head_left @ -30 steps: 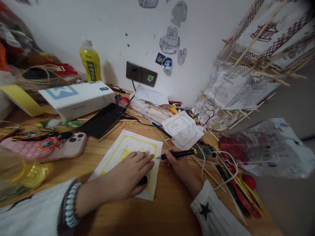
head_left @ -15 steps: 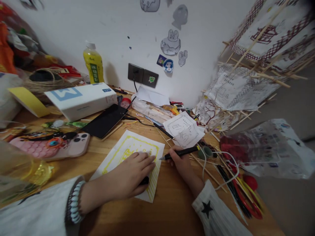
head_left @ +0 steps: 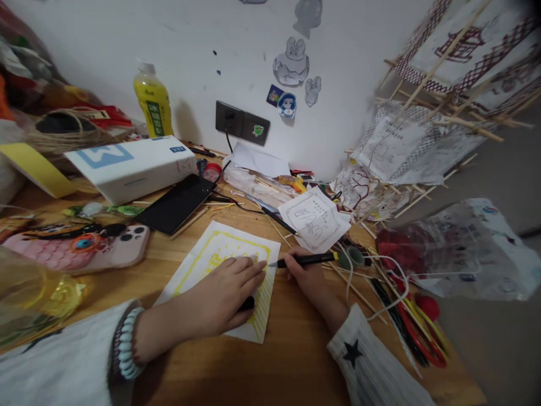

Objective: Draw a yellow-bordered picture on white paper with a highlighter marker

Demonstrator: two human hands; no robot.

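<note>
My right hand (head_left: 310,279) pinches a black marker (head_left: 307,259) with a yellow ring at its back end. The marker's pale tip meets the right edge of a white sheet (head_left: 262,332) with yellow line drawing on it, close to my left fingertips; whether it touches the paper I cannot tell. My left hand (head_left: 226,290) presses the sheet to the table, fingers together and reaching right. From between its thumb and fingers pokes the end of a black cap (head_left: 246,304), most of it hidden by the hand.
Behind the sheet lie a black tablet (head_left: 175,204), a white box (head_left: 133,172) and another drawn paper (head_left: 315,220). A pink phone (head_left: 131,248) is at left. Sticks, a white cord (head_left: 406,282) and red-handled scissors (head_left: 431,352) lie right, below a stick-and-paper lantern (head_left: 393,141).
The view has shifted slightly, so most things sit a little higher and further left. The marker tip has moved a little upward along the sheet's right edge. My left hand stays on the sheet.
</note>
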